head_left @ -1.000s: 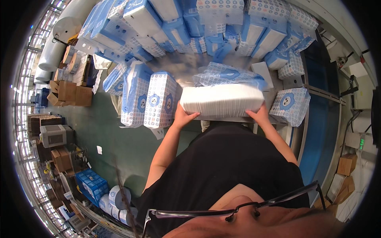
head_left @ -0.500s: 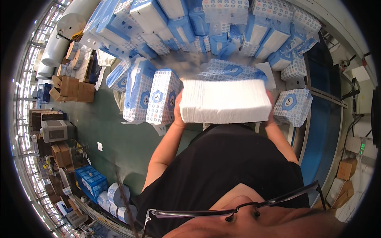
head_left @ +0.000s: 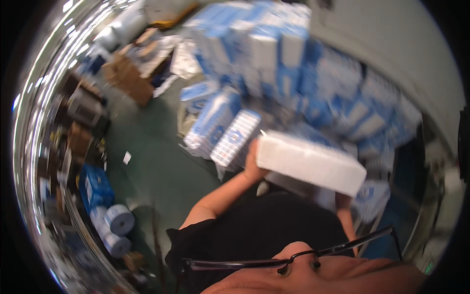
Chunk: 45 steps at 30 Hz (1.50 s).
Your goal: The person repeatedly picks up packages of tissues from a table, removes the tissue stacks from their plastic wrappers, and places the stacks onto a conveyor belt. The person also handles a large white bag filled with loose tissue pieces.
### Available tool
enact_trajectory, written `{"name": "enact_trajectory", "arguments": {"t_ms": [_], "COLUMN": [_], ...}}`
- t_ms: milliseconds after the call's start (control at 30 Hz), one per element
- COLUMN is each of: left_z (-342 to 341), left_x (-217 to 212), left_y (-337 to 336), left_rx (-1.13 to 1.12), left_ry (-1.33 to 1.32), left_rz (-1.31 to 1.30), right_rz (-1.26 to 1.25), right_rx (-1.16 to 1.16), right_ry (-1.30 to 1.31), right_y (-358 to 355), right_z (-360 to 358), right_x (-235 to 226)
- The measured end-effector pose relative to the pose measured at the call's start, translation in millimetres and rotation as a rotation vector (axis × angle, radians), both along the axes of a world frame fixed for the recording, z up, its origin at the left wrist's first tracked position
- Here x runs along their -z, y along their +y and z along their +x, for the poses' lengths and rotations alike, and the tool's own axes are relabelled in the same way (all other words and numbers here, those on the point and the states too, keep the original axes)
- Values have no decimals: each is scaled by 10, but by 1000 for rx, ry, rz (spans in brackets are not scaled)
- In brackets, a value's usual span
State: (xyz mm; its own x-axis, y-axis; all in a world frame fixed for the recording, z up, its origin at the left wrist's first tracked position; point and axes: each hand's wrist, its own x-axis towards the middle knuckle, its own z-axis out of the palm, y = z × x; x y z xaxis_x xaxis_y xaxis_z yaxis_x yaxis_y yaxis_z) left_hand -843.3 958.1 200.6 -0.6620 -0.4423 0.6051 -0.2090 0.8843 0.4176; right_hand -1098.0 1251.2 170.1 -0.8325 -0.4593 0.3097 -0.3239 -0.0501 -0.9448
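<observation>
White paper stack (head_left: 311,164) right of mid-frame, long axis slanting down rightward. Left hand (head_left: 252,162) grasps its upper-left end; stack stretches rightward from there. Right hand (head_left: 343,200) nearer the lower-right end, mostly hidden underneath; can't tell its grip.

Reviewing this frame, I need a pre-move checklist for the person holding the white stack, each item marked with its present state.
1. Left hand on the left end of the white stack: ok.
2. Right hand grip: cannot tell, mostly hidden by the stack.
3. Stack holding together: ok, no loose sheets visible.
4. Gap between left hand and patterned pack: cannot tell.
5. Picture sharpness: not ok, blurred.
</observation>
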Motion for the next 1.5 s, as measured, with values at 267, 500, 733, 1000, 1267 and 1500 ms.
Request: {"name": "enact_trajectory", "arguments": {"t_ms": [267, 500, 733, 1000, 1267, 1500], "left_z": [129, 546, 1813, 3676, 5424, 6043], "left_x": [-192, -350, -276, 42, -18, 111], "left_y": [461, 728, 1049, 723, 250, -632], "left_rx": [-9, -207, -441, -764, -978, -1041], "left_ry": [398, 432, 384, 480, 639, 731], "left_rz": [362, 176, 258, 292, 559, 767], "right_rz": [95, -39, -162, -211, -400, -297], "right_rx": [-138, -267, -425, -649, -1065, -1196], "right_ry": [272, 511, 680, 946, 510, 448], "right_y": [-250, -533, -959, -2251, -3738, -4882], "right_z": [89, 170, 837, 2824, 4655, 5473], "right_x": [-45, -369, -511, -862, -898, -729]}}
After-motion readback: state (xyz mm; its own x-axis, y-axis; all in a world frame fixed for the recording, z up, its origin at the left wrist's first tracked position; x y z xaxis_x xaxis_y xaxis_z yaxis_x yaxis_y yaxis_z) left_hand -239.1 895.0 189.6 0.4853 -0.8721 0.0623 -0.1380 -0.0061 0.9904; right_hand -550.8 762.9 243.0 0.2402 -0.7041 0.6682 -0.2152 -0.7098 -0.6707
